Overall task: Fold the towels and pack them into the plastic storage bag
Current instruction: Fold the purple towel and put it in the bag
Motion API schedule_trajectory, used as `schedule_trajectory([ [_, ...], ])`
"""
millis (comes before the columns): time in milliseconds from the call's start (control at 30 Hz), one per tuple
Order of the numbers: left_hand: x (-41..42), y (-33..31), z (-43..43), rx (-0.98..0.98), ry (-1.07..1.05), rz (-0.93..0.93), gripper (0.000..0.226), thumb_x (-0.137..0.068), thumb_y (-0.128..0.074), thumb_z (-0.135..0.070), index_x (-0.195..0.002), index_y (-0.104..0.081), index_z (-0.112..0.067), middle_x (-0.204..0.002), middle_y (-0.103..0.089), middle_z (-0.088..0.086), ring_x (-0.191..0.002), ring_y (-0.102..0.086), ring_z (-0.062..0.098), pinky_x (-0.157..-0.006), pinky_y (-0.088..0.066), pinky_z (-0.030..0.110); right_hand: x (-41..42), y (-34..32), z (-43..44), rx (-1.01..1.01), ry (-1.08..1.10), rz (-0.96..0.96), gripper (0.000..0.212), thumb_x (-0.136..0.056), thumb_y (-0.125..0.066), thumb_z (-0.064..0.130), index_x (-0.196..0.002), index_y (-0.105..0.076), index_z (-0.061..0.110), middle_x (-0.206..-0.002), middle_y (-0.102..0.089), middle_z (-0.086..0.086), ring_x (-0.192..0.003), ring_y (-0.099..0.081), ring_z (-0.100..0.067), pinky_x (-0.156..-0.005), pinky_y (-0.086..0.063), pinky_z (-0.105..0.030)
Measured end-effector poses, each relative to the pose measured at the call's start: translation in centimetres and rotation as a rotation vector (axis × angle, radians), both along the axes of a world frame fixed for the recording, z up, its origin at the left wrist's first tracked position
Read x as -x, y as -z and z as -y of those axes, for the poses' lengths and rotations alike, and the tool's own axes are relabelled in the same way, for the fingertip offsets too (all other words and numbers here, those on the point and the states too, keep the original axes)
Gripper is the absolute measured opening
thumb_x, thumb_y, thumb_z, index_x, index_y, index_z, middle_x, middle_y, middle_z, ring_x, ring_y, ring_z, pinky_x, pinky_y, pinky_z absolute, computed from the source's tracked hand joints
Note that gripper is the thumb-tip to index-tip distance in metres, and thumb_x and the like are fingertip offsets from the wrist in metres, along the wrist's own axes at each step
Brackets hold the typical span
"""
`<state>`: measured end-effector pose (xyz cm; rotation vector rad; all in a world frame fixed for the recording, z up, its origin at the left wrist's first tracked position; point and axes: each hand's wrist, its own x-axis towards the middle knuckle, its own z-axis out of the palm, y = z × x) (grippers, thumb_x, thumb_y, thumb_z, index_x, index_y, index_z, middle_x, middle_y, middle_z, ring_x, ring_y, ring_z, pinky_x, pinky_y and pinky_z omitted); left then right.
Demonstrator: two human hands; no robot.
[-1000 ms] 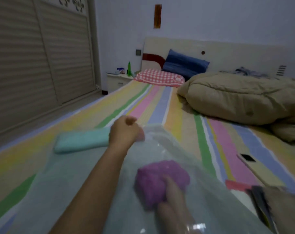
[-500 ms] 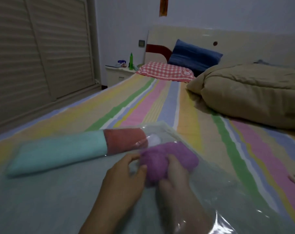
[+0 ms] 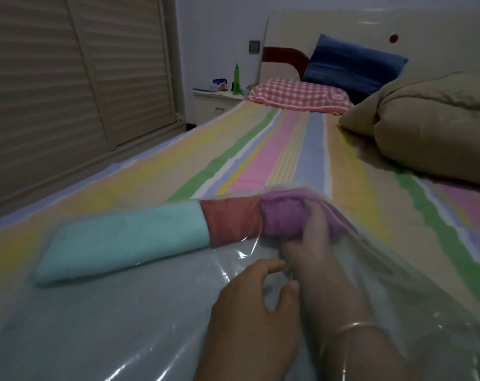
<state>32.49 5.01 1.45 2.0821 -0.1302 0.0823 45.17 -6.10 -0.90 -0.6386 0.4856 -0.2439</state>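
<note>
**Packing step: seating the purple towel at the far end of the bag**

I'm reaching my right hand (image 3: 313, 237) inside the plastic storage bag (image 3: 123, 325), fingers curled round the purple towel (image 3: 281, 218) and gripping it, seen through the film. The towel is sitting at the bag's far end, touching the red towel (image 3: 230, 221), which is lying end to end with the teal towel (image 3: 123, 237). The red one is under plastic; I can't tell if the teal one is fully inside.

My left hand (image 3: 249, 312) is resting on top of the bag, outside it, fingers loosely bent and, as far as I can see, holding nothing. It is likely steadying the film.

The folding looks done, and I'm judging the packing as well along. The next move calls for letting go of the purple towel without unrolling it, then sliding my arm out while the film stays down.

Materials:
- Purple towel: fluffy terry, a plump roll, squashy.
- Red and teal towels: smoother, folded into flat oblongs.
- Bag: thin, glossy, crinkly, clingy, slippery on the striped bed (image 3: 288, 149).
- A thin metal bangle (image 3: 354, 325) is sitting on my right wrist and may snag the film.
</note>
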Motion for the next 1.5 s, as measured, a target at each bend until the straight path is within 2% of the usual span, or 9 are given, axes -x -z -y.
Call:
schedule_trajectory([
  [367, 0.0, 0.6, -0.3, -0.062, -0.062, -0.017, 0.021, -0.063, -0.037, -0.057, -0.080, -0.049, -0.052, -0.103, -0.057, -0.025, -0.111, -0.050, -0.006, -0.096, -0.040, 0.018, -0.6, -0.2, -3.1, -0.044, -0.259, -0.104, 0.038, -0.086, -0.067, 0.025, -0.118, -0.055, 0.009, -0.112, -0.063, -0.010, -0.097, -0.061, -0.030, -0.089, -0.050, -0.051],
  [667, 0.3, 0.7, 0.9, -0.228, 0.010, -0.053, 0.055, -0.065, -0.028, -0.062, -0.117, -0.044, -0.059, -0.149, -0.033, -0.023, -0.139, -0.025, -0.002, -0.107, -0.027, 0.015, -4.1, -1.1, -1.2, -0.014, -0.042, -0.021, 0.049, -0.098, -0.045, 0.029, -0.141, -0.042, 0.006, -0.144, -0.046, -0.014, -0.087, -0.061, -0.018, -0.085, -0.050, -0.030],
  [767, 0.1, 0.6, 1.1, -0.263, 0.037, -0.070, 0.051, -0.061, -0.024, -0.058, -0.108, -0.043, -0.063, -0.149, -0.032, -0.024, -0.142, -0.015, -0.004, -0.105, -0.021, 0.011, -6.5, 0.2, -2.8, 0.565, 0.426, -0.134, 0.051, -0.099, -0.022, 0.019, -0.130, -0.047, -0.014, -0.134, -0.050, -0.031, -0.118, -0.053, -0.038, -0.118, -0.017, -0.039],
  [833, 0.0, 0.5, 1.0, -0.260, 0.064, -0.096, 0.033, -0.062, -0.023, -0.057, -0.090, -0.040, -0.061, -0.144, -0.038, -0.028, -0.142, -0.012, -0.007, -0.108, -0.019, 0.012, -7.5, 0.0, -4.2, 0.890, 0.568, -0.447, 0.062, -0.096, 0.005, 0.006, -0.126, -0.042, -0.021, -0.128, -0.052, -0.035, -0.112, -0.060, -0.035, -0.105, -0.039, -0.044],
  [933, -0.1, 1.2, 0.9, -0.237, 0.065, -0.077, 0.030, -0.063, -0.025, -0.058, -0.088, -0.041, -0.060, -0.143, -0.040, -0.028, -0.141, -0.014, -0.006, -0.108, -0.023, 0.013, -7.3, 0.6, -3.8, 0.938, 0.178, -0.312, 0.052, -0.097, -0.006, 0.001, -0.129, -0.042, -0.017, -0.131, -0.050, -0.033, -0.105, -0.066, -0.025, -0.093, -0.051, -0.043],
  [1067, 0.0, 1.6, 0.7, -0.165, 0.075, -0.052, 0.026, -0.065, -0.033, -0.058, -0.087, -0.045, -0.060, -0.137, -0.048, -0.021, -0.134, -0.034, -0.004, -0.110, -0.029, 0.019, -5.3, 2.4, -0.7, 0.981, -0.220, -0.346, 0.049, -0.095, -0.025, 0.005, -0.138, -0.027, -0.018, -0.144, -0.028, -0.037, -0.135, -0.030, -0.047, -0.115, -0.019, -0.057],
  [1200, -0.1, 1.5, 0.5, -0.094, 0.088, -0.019, 0.037, -0.080, -0.048, -0.055, -0.113, -0.059, -0.044, -0.123, -0.058, -0.021, -0.124, -0.047, -0.003, -0.106, -0.034, 0.020, 0.4, 1.6, 3.8, 0.521, -0.326, 0.022, 0.049, -0.068, -0.075, 0.026, -0.112, -0.062, 0.007, -0.110, -0.064, -0.015, -0.102, -0.064, -0.029, -0.094, -0.051, -0.038],
  [1400, -0.1, 1.4, 0.9, -0.004, 0.082, -0.044, 0.037, -0.063, -0.048, -0.059, -0.095, -0.062, -0.047, -0.109, -0.067, -0.020, -0.106, -0.060, -0.004, -0.101, -0.044, 0.027, 5.8, 0.3, 3.2, 1.667, -0.154, -0.361, 0.031, -0.092, -0.055, 0.026, -0.108, -0.051, 0.000, -0.095, -0.058, -0.009, -0.085, -0.057, -0.026, -0.070, -0.042, -0.028],
  [1500, 0.0, 1.3, 0.9, -0.033, 0.093, -0.037, 0.037, -0.067, -0.048, -0.053, -0.099, -0.065, -0.045, -0.108, -0.068, -0.023, -0.107, -0.060, -0.002, -0.099, -0.046, 0.028, 7.9, -0.4, 1.7, 1.925, 0.024, -0.124, 0.029, -0.093, -0.051, 0.016, -0.120, -0.045, 0.006, -0.101, -0.058, -0.010, -0.091, -0.059, -0.029, -0.067, -0.036, -0.027],
])
